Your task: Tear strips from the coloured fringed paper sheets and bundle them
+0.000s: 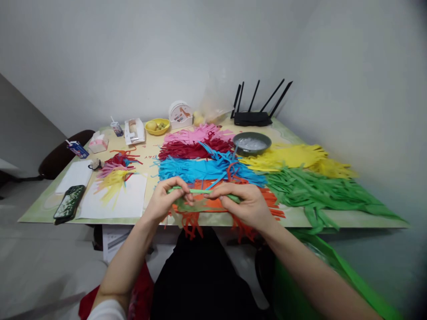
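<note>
"Both forearms come up from the bottom edge, over a dark lap. What do the hands have?"

"One green paper strip (200, 192), held between them. The left hand (167, 195) pinches its left end, thumb and fingertips closed on it. The right hand (248, 202) has its fingers curled shut around the right end."

"How does the strip lie?"

"Its long axis goes from left to right, almost level, a little lower on the right side. It is in the air just above the near edge of the table (350, 218), over the orange strips (273, 195). No hand is nearer than the other – each one has an end, and the free middle part is between the two thumbs."

"And around it?"

"Behind the orange strips lie blue strips (196, 170), then dark red strips (190, 150) and pink strips (196, 133). To the right there is a big heap of green strips (310, 189), with yellow strips (293, 156) behind it. A grey bowl (251, 143) stands near a black router (251, 118). On the left are white sheets (116, 202) and a phone (69, 202)."

"Any writing?"

"Red letters (151, 157) are printed on the table cover – I cannot read them. The small cartons and packets at the far left are also too small to read."
</note>
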`<state>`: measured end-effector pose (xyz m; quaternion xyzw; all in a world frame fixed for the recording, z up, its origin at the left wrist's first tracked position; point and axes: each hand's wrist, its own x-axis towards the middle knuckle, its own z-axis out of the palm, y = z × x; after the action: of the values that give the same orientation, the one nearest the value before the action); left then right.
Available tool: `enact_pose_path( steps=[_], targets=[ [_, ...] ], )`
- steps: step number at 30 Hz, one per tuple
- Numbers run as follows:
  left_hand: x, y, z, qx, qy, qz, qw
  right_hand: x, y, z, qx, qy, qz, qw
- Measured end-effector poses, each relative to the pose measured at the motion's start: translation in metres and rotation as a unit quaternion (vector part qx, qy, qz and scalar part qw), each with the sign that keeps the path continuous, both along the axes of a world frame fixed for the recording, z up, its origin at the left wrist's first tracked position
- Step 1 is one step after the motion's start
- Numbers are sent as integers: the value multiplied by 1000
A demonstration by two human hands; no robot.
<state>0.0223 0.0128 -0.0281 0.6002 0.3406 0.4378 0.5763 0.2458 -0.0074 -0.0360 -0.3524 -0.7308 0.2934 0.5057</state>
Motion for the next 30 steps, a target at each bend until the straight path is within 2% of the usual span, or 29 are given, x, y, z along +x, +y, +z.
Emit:
enact_pose_path(
  steps=[2,5,8,11,13,15,17,18,20,22,25,27,30],
  targets=[
    [-3,0,10,97,111,-16,989,4,1,3,55,-56,-1,997],
    [-1,0,25,226,245,-43,942,8,2,8,119,-104,26,987],
    [5,2,30,267,311,-75,909,9,1,9,153,-124,51,979],
    [7,7,26,324,358,-77,872,12,-1,8,156,-142,75,975],
    [5,11,20,411,395,-47,820,14,-1,9,110,-164,86,977],
    [3,14,13,512,419,1,749,16,2,12,12,-179,99,979],
    [1,17,7,599,417,38,682,15,8,13,-100,-152,111,977],
    [0,18,5,632,408,45,657,13,12,12,-150,-128,129,972],
    [-1,20,0,676,380,50,630,6,20,7,-234,-64,181,953],
    [-1,21,-4,685,362,62,629,-4,24,-2,-297,13,225,928],
    [-1,20,-12,649,348,106,668,-20,22,-16,-336,149,193,910],
    [2,18,-18,597,330,140,718,-30,19,-21,-325,218,172,904],
    [13,14,-21,486,252,192,815,-39,20,-22,-283,287,182,897]
  ],
)
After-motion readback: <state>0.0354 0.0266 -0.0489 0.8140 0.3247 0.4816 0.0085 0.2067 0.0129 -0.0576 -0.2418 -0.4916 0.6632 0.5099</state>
